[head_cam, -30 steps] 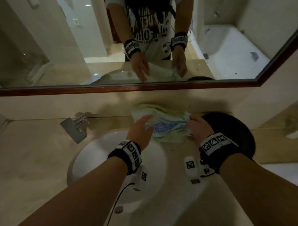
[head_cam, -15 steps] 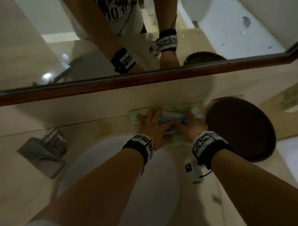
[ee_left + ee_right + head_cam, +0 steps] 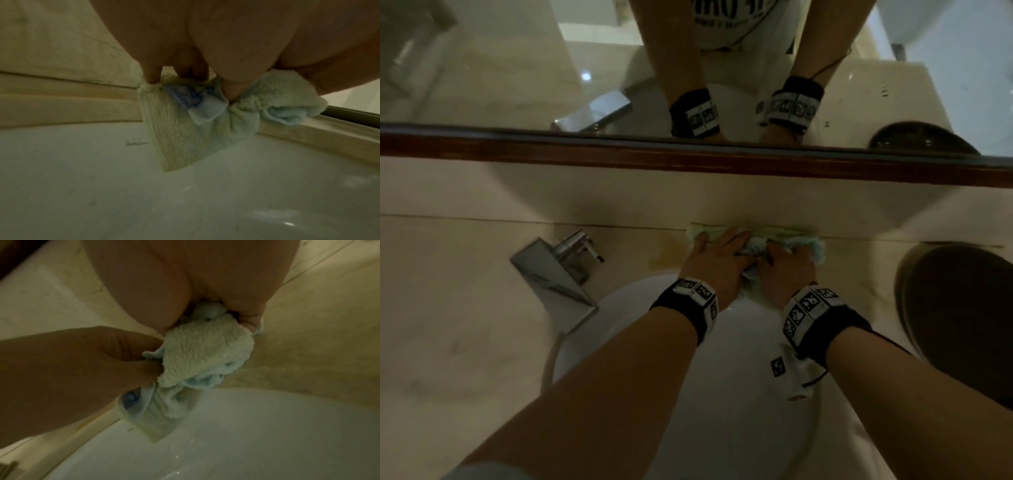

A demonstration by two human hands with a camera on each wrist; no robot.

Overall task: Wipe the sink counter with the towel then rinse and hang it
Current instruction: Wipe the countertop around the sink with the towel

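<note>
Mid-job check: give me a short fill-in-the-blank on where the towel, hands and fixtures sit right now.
1. Both hands press the ____ onto the counter.
2. The towel's lower edge hangs over the rim of the white ____.
3. The faucet stands on the ____ hand's side.
4. The dark round tray lies beside the ____ hand.

Missing words: towel; sink; left; right.

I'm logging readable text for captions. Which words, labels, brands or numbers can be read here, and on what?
No text reads fully.
Shirt print in the mirror: mirrored and cropped, unreadable.
Wristbands: black-and-white square code markers, no words.
Tag under the right wrist: a code marker only.
Towel: blue patch, too blurred.
Faucet: no marking visible.
</note>
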